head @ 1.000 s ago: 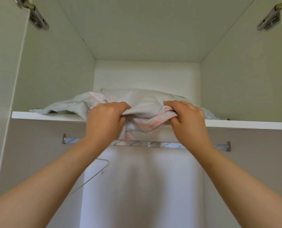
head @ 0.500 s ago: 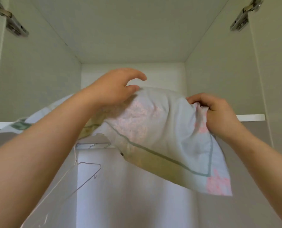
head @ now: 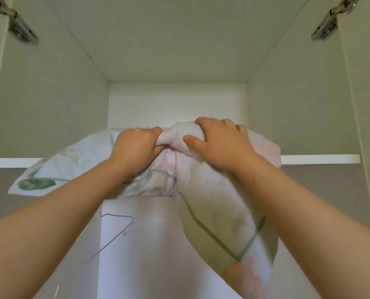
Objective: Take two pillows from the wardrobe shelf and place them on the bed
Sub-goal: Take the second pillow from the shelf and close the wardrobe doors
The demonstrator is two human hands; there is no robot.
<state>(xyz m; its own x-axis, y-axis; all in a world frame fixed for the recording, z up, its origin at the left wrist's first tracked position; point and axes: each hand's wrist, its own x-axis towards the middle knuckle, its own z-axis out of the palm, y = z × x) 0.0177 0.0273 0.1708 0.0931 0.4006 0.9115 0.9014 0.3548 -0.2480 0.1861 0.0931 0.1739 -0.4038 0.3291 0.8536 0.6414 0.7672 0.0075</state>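
1. Forearms, both bare, enter from the lower corners and rise toward the shelf; they converge at its front edge, wrists near level with each other.
2. Hanger [head: 115, 229], thin wire, hangs below the shelf to the left of centre, under the left forearm and apart from the cloth.
3. Pillow one [head: 220, 214], pale cover with a dark green border line and a pink patch at its low corner. Mostly off the shelf; it hangs down and to the right beneath the right forearm, long axis running steeply from the right hand down toward the lower right. Its lower corner is blurred.
4. Left hand [head: 136, 148], closed in a fist on bunched cloth at the middle, knuckles up, thumb tucked under. Which pillow this fold belongs to cannot be told.
5. Right hand [head: 220, 145], fingers curled over a rounded wad of white cloth, thumb pressed on its near face; holding the top of pillow one. The two hands are just beside each other, almost touching.
6. Pillow two [head: 56, 169], pale cover with a green leaf print. It lies to the left of the left hand, draped over the shelf front with one corner hanging below the edge. The left hand is the nearer to it.
7. Shelf [head: 322, 159], white edge; the part behind the hands is hidden.
8. Judgement: both pillows sit toward the person from the shelf, so the coming pull is back and down; the hanging pillow's weight favours the right.
9. Bed: not in view.
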